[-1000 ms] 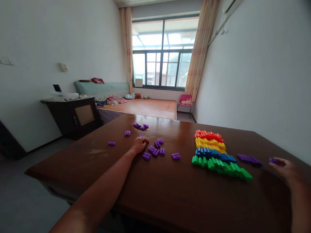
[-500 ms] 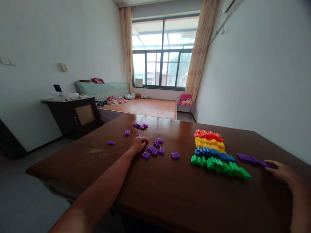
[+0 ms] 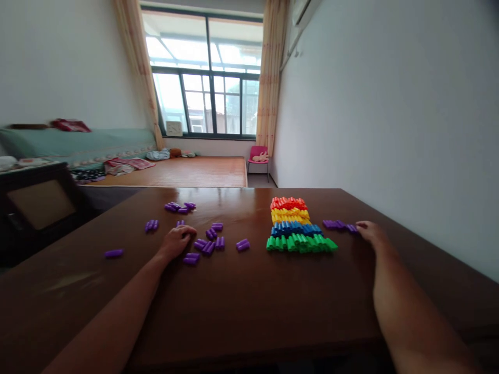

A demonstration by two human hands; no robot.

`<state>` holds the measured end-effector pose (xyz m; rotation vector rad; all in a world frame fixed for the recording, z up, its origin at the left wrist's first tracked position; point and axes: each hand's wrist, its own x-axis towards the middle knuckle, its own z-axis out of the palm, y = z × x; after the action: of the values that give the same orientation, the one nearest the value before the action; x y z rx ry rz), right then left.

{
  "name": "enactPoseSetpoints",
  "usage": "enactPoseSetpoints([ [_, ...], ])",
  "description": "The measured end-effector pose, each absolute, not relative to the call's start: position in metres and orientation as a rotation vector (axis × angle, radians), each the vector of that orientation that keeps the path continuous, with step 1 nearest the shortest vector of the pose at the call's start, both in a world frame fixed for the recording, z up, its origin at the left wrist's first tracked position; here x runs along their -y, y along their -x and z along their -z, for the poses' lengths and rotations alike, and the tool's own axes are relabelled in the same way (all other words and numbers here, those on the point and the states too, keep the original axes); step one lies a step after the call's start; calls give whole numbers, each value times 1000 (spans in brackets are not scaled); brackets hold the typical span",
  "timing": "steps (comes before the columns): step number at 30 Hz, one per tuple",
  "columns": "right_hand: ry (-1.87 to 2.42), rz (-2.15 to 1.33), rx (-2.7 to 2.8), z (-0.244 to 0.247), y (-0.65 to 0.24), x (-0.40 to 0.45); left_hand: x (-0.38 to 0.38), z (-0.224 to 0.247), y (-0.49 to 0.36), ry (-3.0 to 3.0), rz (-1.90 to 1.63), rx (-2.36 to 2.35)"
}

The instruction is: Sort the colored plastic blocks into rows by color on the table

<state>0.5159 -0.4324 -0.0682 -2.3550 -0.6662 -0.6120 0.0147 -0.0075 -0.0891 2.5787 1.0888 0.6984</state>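
Note:
My right hand (image 3: 369, 232) pinches a purple plastic block (image 3: 352, 228) at the right end of a short purple row (image 3: 333, 224). That row lies to the right of the stacked coloured rows. My left hand (image 3: 178, 243) rests on the table with its fingers curled together; whatever they hold, if anything, is hidden. Just beyond its knuckles lies a purple block (image 3: 180, 224). Loose purple blocks (image 3: 209, 247) are scattered to its right, each looking like small tubes joined side by side. Another loose block (image 3: 242, 244) sits farther right.
Red (image 3: 288, 203), yellow (image 3: 289, 215), blue (image 3: 296, 228) and green rows (image 3: 300, 242) lie close together on the brown table (image 3: 249, 296). More purple blocks (image 3: 179, 208) are at the far left, and a lone one (image 3: 114, 253) lies nearer. Beyond stands a bed (image 3: 195, 171).
The view has swung to the right, so everything appears farther left. My right hand is still at the end of the purple row, and my left hand stays among the loose blocks.

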Motion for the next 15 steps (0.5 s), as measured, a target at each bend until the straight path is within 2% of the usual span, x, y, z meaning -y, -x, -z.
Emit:
enactPoseSetpoints([
  [15,2457,338,648,98,-576,405,9,86,-15,-2604,-681,-1125],
])
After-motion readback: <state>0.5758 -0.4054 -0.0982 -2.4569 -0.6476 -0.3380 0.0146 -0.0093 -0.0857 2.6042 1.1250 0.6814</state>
